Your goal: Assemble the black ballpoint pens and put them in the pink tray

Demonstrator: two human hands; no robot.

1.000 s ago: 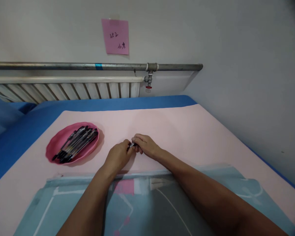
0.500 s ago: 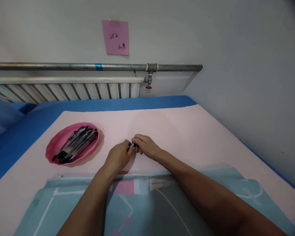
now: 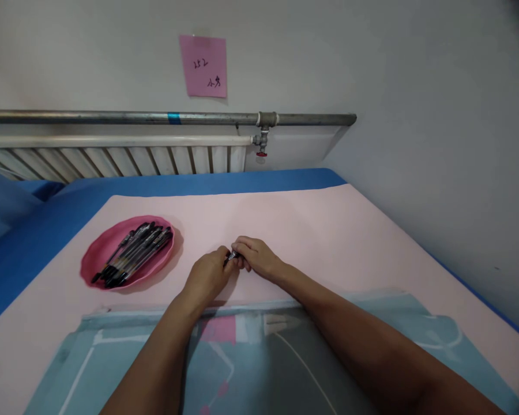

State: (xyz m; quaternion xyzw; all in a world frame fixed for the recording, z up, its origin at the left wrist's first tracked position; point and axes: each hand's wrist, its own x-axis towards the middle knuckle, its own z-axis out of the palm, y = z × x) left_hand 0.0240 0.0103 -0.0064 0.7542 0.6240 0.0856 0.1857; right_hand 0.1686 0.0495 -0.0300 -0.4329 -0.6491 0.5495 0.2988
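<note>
Between my two hands, over the middle of the pink cloth, is a pen [image 3: 232, 256] with dark and clear parts; most of it is hidden by my fingers. My left hand [image 3: 210, 274] is closed around one end of it. From the other side, my right hand [image 3: 256, 254] grips it too, fingers curled in. The hands almost touch each other. Left of them, a pink dish [image 3: 86, 266] with a wavy rim holds a pile of black-capped clear pens [image 3: 134, 253], lying slantwise.
Pink cloth [image 3: 311, 230] covers the surface, with blue edging [image 3: 225, 184] at the back. A teal patterned cloth [image 3: 125, 351] lies in front, under my forearms. Behind stand a white radiator [image 3: 155, 160] and a metal pipe with a red valve [image 3: 262, 154]. A wall rises on the right.
</note>
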